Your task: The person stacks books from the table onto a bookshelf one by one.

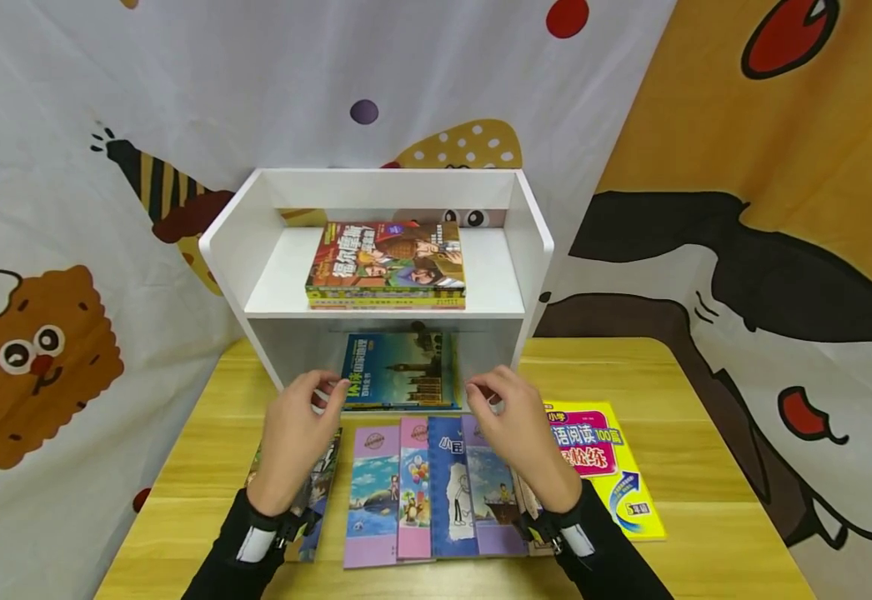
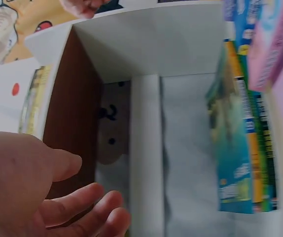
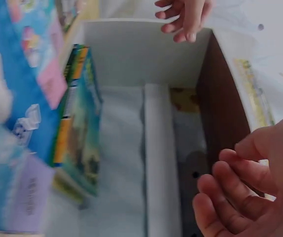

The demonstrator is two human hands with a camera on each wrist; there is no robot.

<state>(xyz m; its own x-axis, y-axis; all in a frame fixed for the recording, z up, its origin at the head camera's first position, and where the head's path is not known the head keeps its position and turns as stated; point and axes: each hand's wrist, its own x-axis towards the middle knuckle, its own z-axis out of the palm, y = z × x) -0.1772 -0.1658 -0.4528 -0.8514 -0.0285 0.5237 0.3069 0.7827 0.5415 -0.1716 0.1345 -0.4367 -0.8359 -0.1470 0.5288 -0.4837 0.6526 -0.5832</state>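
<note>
blue-covered book stack [image 1: 402, 375]: flat in lower compartment of white shelf [image 1: 228, 242] | left hand [image 1: 303, 437]: near stack's left side, grip loose, thumb parted from fingers | right hand [image 1: 518, 429]: near stack's right side, grip likewise | red-covered book stack [image 1: 387, 258]: upper compartment | worktop [image 1: 593, 362]: overlapping row of books [image 1: 451, 500] before shelf, yellow book [image 1: 634, 508] on right

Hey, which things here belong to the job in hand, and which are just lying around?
Likely part of the job:
white shelf
blue-topped book stack on its lower level, between left hand and right hand
red-topped book stack above
probably the overlapping books and yellow book in front

Probably just surroundings:
wooden table
patterned cloth behind
</note>
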